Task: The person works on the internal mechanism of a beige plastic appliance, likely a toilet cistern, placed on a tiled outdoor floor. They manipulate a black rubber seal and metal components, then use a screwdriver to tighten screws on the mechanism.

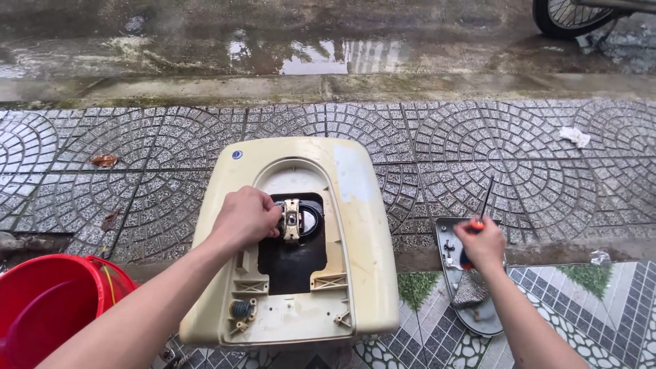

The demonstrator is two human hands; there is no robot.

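A cream plastic appliance base [355,225] lies upside down on the patterned pavement, with a dark opening in its middle. My left hand [244,217] reaches into that opening and grips a small cream motor part [292,219]. Off to the right, my right hand [484,243] holds a screwdriver [482,208] with an orange and red handle, its dark shaft pointing up. Under that hand lies a grey metal plate [482,316] with small screws on it.
A red bucket [51,301] stands at the lower left. Wet pavement and a puddled road lie beyond. A wheel [567,17] shows at the top right, a scrap of white paper [575,135] on the tiles, dry leaves at left.
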